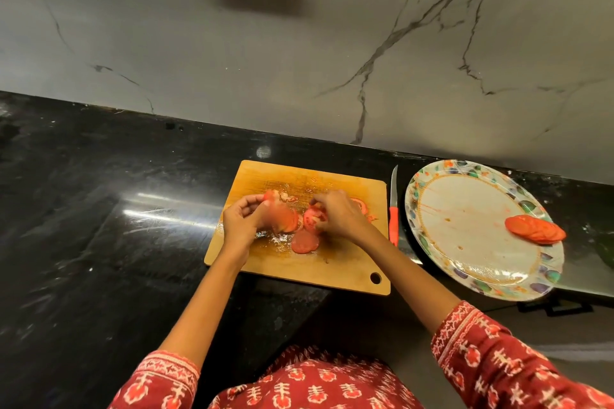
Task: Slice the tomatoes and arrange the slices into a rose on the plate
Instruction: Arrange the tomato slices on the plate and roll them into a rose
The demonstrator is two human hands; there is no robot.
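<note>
Clearly soft, wet work at frame centre. Tomato slices [310, 221] scattered on the wooden cutting board [335, 267], one round [305, 241] lying flat and alone just below the cluster. Left hand [241, 221] curled round a blurred stack of slices [284, 217], thumb and fingers cupping it. Right hand [339, 214] bent over the cluster, fingertips pinching at a seeded slice (exact hold hard to read under the knuckles). Likely light, limp and slippery, judging by the juice smeared over the board; best taken by the firmer skin rim, or lifted flat from beneath, not squeezed through the pulpy middle. Patterned plate [428, 189] at frame right on the dark table [99, 209], bearing a few overlapped slices [535, 228] near its right rim. Red-handled knife [393, 219] lying idle between board and plate.
</note>
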